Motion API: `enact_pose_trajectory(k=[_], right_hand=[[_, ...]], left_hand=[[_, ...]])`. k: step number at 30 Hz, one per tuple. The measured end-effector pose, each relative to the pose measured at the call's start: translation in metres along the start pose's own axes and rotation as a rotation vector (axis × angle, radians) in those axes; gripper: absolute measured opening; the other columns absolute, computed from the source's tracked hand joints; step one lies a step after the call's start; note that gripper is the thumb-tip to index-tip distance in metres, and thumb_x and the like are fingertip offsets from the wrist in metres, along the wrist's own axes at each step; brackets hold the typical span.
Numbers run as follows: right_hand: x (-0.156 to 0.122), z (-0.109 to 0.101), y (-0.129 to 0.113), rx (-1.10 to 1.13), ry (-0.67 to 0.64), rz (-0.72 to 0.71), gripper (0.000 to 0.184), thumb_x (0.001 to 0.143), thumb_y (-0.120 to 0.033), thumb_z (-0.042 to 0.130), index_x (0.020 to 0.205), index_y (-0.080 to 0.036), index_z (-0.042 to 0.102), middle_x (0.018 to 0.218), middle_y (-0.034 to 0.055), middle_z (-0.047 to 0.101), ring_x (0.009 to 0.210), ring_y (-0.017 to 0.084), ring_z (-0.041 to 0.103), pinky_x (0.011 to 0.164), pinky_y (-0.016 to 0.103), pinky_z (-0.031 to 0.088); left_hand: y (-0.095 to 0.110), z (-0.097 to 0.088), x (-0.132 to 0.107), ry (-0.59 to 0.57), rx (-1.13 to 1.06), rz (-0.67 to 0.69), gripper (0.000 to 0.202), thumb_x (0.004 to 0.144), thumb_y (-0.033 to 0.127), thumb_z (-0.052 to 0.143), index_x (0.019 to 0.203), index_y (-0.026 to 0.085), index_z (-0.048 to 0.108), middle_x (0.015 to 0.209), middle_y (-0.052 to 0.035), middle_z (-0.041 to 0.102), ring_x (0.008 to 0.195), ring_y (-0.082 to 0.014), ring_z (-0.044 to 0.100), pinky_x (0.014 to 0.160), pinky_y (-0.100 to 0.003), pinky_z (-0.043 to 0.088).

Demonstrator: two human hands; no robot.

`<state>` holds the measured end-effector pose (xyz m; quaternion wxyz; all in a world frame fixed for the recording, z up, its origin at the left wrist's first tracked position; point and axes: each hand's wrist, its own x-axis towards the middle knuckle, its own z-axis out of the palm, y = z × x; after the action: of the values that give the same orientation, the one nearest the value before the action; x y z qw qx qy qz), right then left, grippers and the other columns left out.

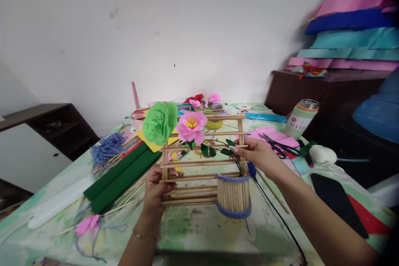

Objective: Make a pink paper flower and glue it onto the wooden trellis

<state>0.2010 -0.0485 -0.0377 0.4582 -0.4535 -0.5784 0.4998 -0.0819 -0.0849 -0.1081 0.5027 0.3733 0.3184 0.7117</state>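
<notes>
A small rack of wooden sticks is held up over the table, with my left hand wrapped round its left side. My right hand is closed by the rack's right post, its thumb and finger pinching a leafy green stem. The stem rises from a stick basket edged with blue-purple yarn at the lower right of the rack. A pink paper flower with a yellow centre and a green paper flower stand at the upper left. How they are fixed is hidden.
Green paper rolls, loose sticks and blue yarn lie to the left. On the right are black scissors, a jar, white yarn, a dark phone-like slab and a black cable. Pink paper flowers sit at the back.
</notes>
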Motion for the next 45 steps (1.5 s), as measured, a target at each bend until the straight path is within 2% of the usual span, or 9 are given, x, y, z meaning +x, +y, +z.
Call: enact_pose_trajectory(k=[7,16,21,24,30,34,37,42,45], right_hand=[[-0.046,0.021,-0.002,0.117,0.108,0.001,0.04,0.063,-0.046,0.082,0.089,-0.018,0.066,0.071,-0.0011,0.064,0.065,0.014,0.058,0.063,0.028,0.044],[-0.083,0.041,0.065,0.187,0.156,0.185,0.045,0.059,-0.049,0.083,0.088,-0.02,0.065,0.073,0.0011,0.065,0.067,0.017,0.06,0.064,0.031,0.044],[-0.078,0.049,0.082,0.127,0.159,0.183,0.049,0.056,-0.052,0.082,0.086,-0.019,0.063,0.07,0.0003,0.062,0.065,0.017,0.057,0.06,0.029,0.041],[-0.073,0.052,0.087,0.111,0.179,0.167,0.048,0.056,-0.055,0.081,0.08,-0.019,0.059,0.064,-0.0026,0.056,0.061,0.015,0.053,0.059,0.028,0.038],[-0.077,0.057,0.108,0.117,0.2,0.174,0.051,0.055,-0.058,0.08,0.078,-0.02,0.056,0.064,-0.0027,0.056,0.059,0.015,0.052,0.06,0.029,0.04],[-0.083,0.059,0.124,0.122,0.206,0.203,0.048,0.057,-0.057,0.08,0.079,-0.022,0.056,0.064,-0.003,0.056,0.059,0.016,0.053,0.059,0.029,0.041],[-0.085,0.057,0.131,0.124,0.207,0.238,0.046,0.059,-0.055,0.081,0.081,-0.022,0.055,0.063,-0.0035,0.056,0.056,0.015,0.053,0.057,0.028,0.04],[-0.085,0.056,0.132,0.143,0.192,0.281,0.047,0.061,-0.052,0.081,0.085,-0.022,0.056,0.069,-0.0025,0.058,0.059,0.015,0.053,0.057,0.027,0.039],[-0.086,0.057,0.127,0.156,0.183,0.306,0.047,0.062,-0.052,0.081,0.087,-0.021,0.055,0.069,-0.0031,0.057,0.06,0.014,0.053,0.057,0.026,0.038]], left_hand=[[0.011,-0.006,-0.031,0.034,0.003,-0.064,0.025,0.041,0.005,0.06,0.063,0.018,0.058,0.06,0.0047,0.068,0.06,-0.0204,0.071,0.04,-0.017,0.05],[-0.023,-0.052,-0.077,0.017,0.105,-0.289,0.025,0.044,0.007,0.058,0.067,0.018,0.054,0.068,0.003,0.068,0.069,-0.0195,0.071,0.049,-0.019,0.049],[-0.034,-0.067,-0.076,-0.042,0.279,-0.282,0.03,0.048,0.012,0.059,0.077,0.017,0.062,0.079,-0.0039,0.073,0.081,-0.0245,0.07,0.072,-0.032,0.052],[-0.034,-0.072,-0.07,-0.12,0.439,-0.243,0.031,0.059,0.024,0.06,0.09,0.017,0.065,0.088,-0.007,0.073,0.088,-0.0263,0.068,0.08,-0.035,0.05],[-0.013,-0.078,-0.063,-0.308,0.92,-0.141,0.022,0.076,0.04,0.062,0.073,0.019,0.067,0.074,-0.0046,0.067,0.075,-0.0235,0.062,0.069,-0.031,0.046],[0.006,-0.076,-0.062,-0.465,1.295,-0.05,0.027,0.086,0.039,0.053,0.071,0.021,0.067,0.073,-0.0042,0.068,0.071,-0.0214,0.061,0.068,-0.029,0.045],[0.013,-0.07,-0.061,-0.428,1.411,0.018,0.026,0.088,0.038,0.052,0.074,0.022,0.067,0.073,-0.0034,0.068,0.069,-0.0205,0.062,0.064,-0.028,0.043],[0.006,-0.04,-0.057,-0.318,1.384,0.27,0.024,0.088,0.029,0.051,0.07,0.022,0.065,0.065,-0.0032,0.064,0.064,-0.0195,0.059,0.062,-0.028,0.041],[-0.004,-0.018,-0.05,-0.33,1.271,0.265,0.015,0.084,0.024,0.057,0.094,0.021,0.068,0.077,-0.0038,0.067,0.067,-0.0194,0.061,0.063,-0.027,0.044]])
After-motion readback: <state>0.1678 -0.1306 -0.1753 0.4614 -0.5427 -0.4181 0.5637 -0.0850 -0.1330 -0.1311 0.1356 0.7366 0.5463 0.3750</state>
